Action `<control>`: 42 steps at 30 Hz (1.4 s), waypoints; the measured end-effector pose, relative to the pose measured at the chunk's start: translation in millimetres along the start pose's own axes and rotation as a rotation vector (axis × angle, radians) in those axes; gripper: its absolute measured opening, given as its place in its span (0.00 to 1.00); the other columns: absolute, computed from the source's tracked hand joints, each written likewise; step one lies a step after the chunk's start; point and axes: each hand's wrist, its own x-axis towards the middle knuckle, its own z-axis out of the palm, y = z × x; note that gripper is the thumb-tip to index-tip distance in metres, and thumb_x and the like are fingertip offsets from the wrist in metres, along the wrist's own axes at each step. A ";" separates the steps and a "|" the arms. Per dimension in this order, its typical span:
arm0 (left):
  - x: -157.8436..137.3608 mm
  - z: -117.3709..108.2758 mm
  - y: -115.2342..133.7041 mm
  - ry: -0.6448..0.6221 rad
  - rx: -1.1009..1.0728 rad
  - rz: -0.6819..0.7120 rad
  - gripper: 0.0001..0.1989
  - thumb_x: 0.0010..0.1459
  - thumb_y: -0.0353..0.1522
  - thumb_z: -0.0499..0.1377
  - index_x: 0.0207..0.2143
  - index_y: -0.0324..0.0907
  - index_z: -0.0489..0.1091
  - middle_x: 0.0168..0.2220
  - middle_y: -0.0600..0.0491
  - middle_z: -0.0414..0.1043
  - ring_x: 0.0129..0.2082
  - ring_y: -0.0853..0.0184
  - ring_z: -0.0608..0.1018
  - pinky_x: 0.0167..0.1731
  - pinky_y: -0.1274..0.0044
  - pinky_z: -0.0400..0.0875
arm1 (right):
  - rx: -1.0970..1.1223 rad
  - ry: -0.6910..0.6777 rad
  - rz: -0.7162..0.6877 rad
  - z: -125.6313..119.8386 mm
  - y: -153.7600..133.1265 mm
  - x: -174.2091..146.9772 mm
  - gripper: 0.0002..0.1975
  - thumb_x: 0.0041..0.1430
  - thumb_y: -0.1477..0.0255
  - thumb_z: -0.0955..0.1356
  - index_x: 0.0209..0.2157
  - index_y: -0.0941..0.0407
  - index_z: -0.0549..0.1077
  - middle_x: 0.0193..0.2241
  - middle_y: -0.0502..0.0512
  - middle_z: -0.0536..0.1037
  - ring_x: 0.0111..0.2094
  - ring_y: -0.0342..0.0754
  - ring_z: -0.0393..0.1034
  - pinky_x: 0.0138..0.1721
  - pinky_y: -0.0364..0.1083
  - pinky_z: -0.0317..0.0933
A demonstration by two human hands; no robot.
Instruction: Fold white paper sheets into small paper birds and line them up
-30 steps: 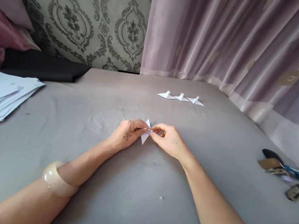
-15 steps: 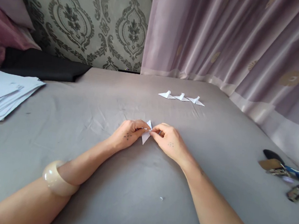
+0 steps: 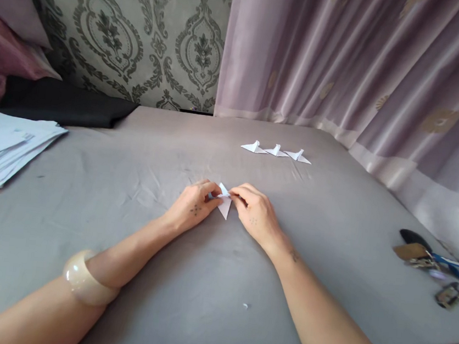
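Note:
A small folded white paper figure (image 3: 224, 207) is held between my two hands, low over the grey sheet (image 3: 180, 310). My left hand (image 3: 195, 204) is closed, thumb and fingers pinching its left side. From the other side my right hand (image 3: 252, 208) pinches the paper's right edge, its fingertips partly hidden behind the hand. One pointed flap hangs toward me and a narrower one sticks up at the back. Farther off, three folded paper birds (image 3: 276, 151) sit in a row, their tips touching or nearly so.
A stack of papers (image 3: 0, 151) lies at the left, before a black cloth (image 3: 67, 103). At the right are keys with a brown tag (image 3: 412, 252), blue-handled scissors (image 3: 456, 268) and a small dark object (image 3: 451, 295). A paper scrap (image 3: 246, 306) lies nearer me. A curtain (image 3: 309, 54) hangs behind.
The paper has turned between my fingers, so its lower flap now points slightly right and its upper one left. My right hand has shifted a little to the left and up.

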 end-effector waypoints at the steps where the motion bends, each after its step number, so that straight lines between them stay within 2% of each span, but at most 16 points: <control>1: 0.2 0.1 -0.6 -0.002 0.015 -0.012 0.06 0.57 0.34 0.58 0.32 0.42 0.72 0.30 0.53 0.73 0.26 0.69 0.73 0.29 0.78 0.65 | 0.007 0.029 0.014 0.7 1.2 0.8 0.09 0.62 0.76 0.63 0.39 0.52 0.74 0.38 0.51 0.76 0.35 0.43 0.70 0.36 0.42 0.58; 5: 0.2 -0.6 -1.5 0.062 0.062 -0.146 0.04 0.57 0.32 0.56 0.31 0.42 0.69 0.26 0.55 0.72 0.25 0.68 0.73 0.29 0.77 0.64 | -0.013 0.102 0.130 2.0 -0.8 -1.5 0.09 0.61 0.76 0.63 0.39 0.53 0.74 0.37 0.52 0.77 0.34 0.45 0.71 0.37 0.44 0.60; 7: 0.0 -1.2 -1.3 0.131 0.066 -0.205 0.02 0.56 0.32 0.56 0.32 0.43 0.67 0.27 0.55 0.73 0.25 0.67 0.74 0.29 0.77 0.65 | -0.015 0.047 0.151 3.4 -4.9 -4.8 0.06 0.60 0.73 0.65 0.38 0.52 0.74 0.36 0.51 0.77 0.32 0.45 0.71 0.35 0.44 0.61; 9: -0.3 -1.7 -0.2 0.171 0.006 -0.242 0.05 0.55 0.34 0.58 0.35 0.43 0.66 0.29 0.55 0.74 0.26 0.67 0.75 0.29 0.77 0.66 | -0.024 -0.023 0.130 5.6 -8.6 -7.5 0.06 0.60 0.71 0.67 0.39 0.52 0.74 0.38 0.50 0.76 0.32 0.44 0.71 0.34 0.44 0.61; 13: -1.0 -2.7 3.2 0.082 -0.300 -0.290 0.15 0.53 0.38 0.60 0.41 0.42 0.64 0.33 0.54 0.76 0.20 0.71 0.74 0.25 0.77 0.68 | -0.074 -0.073 0.075 9.0 -8.7 -7.9 0.10 0.61 0.73 0.66 0.43 0.52 0.74 0.42 0.53 0.75 0.37 0.45 0.72 0.37 0.43 0.62; 15: -0.8 -3.8 3.7 0.059 -0.379 -0.312 0.14 0.53 0.36 0.59 0.41 0.41 0.64 0.32 0.54 0.77 0.16 0.72 0.72 0.22 0.78 0.67 | -0.120 -0.058 0.073 9.0 -5.5 -6.6 0.11 0.62 0.74 0.64 0.44 0.52 0.75 0.43 0.54 0.74 0.39 0.47 0.71 0.38 0.44 0.62; 17: -0.2 -5.8 2.3 0.110 -0.340 -0.315 0.10 0.53 0.33 0.56 0.39 0.41 0.67 0.30 0.55 0.76 0.17 0.72 0.72 0.22 0.78 0.67 | -0.168 -0.041 0.076 8.3 -2.2 -5.8 0.13 0.63 0.74 0.63 0.45 0.52 0.75 0.46 0.55 0.73 0.41 0.47 0.71 0.38 0.44 0.62; 20: 1.3 -9.4 -3.3 0.223 -0.135 -0.267 0.09 0.53 0.29 0.53 0.35 0.41 0.72 0.27 0.55 0.75 0.22 0.69 0.74 0.27 0.77 0.67 | -0.200 -0.031 0.070 7.9 -0.4 -6.3 0.13 0.64 0.73 0.62 0.46 0.52 0.75 0.49 0.56 0.71 0.41 0.48 0.71 0.39 0.45 0.63; 22: 2.5 -10.4 -8.4 0.247 0.002 -0.191 0.10 0.53 0.28 0.53 0.34 0.42 0.74 0.28 0.53 0.76 0.29 0.65 0.76 0.32 0.75 0.69 | -0.202 -0.025 0.046 8.3 -1.7 -7.4 0.13 0.64 0.74 0.62 0.44 0.53 0.76 0.47 0.56 0.72 0.43 0.48 0.70 0.40 0.45 0.62; 26: 4.8 -5.7 -18.4 0.187 0.128 0.044 0.12 0.55 0.26 0.53 0.34 0.41 0.77 0.36 0.49 0.78 0.41 0.60 0.76 0.43 0.72 0.70 | -0.227 -0.010 -0.021 10.3 -6.3 -8.5 0.14 0.65 0.75 0.60 0.42 0.54 0.77 0.42 0.56 0.74 0.43 0.49 0.67 0.43 0.45 0.62; 30: 6.7 2.6 -25.7 0.104 0.166 0.186 0.13 0.57 0.25 0.53 0.35 0.41 0.78 0.38 0.47 0.78 0.40 0.61 0.76 0.45 0.72 0.70 | -0.246 -0.050 -0.062 13.4 -9.6 -8.1 0.14 0.65 0.76 0.61 0.45 0.55 0.76 0.42 0.56 0.75 0.43 0.50 0.64 0.48 0.48 0.59; 35: 7.4 4.8 -26.2 0.084 0.138 0.196 0.13 0.58 0.27 0.54 0.36 0.43 0.79 0.38 0.47 0.77 0.39 0.62 0.76 0.44 0.72 0.70 | -0.229 -0.116 -0.058 17.6 -13.3 -6.5 0.16 0.65 0.75 0.60 0.49 0.54 0.73 0.47 0.56 0.73 0.47 0.51 0.63 0.49 0.50 0.56; 42: 9.5 3.8 -22.1 0.056 0.048 0.133 0.12 0.57 0.27 0.55 0.34 0.43 0.80 0.37 0.48 0.78 0.38 0.63 0.77 0.45 0.73 0.70 | -0.204 -0.128 -0.056 18.8 -12.0 -4.7 0.16 0.65 0.76 0.60 0.50 0.53 0.73 0.48 0.57 0.72 0.48 0.51 0.64 0.49 0.50 0.55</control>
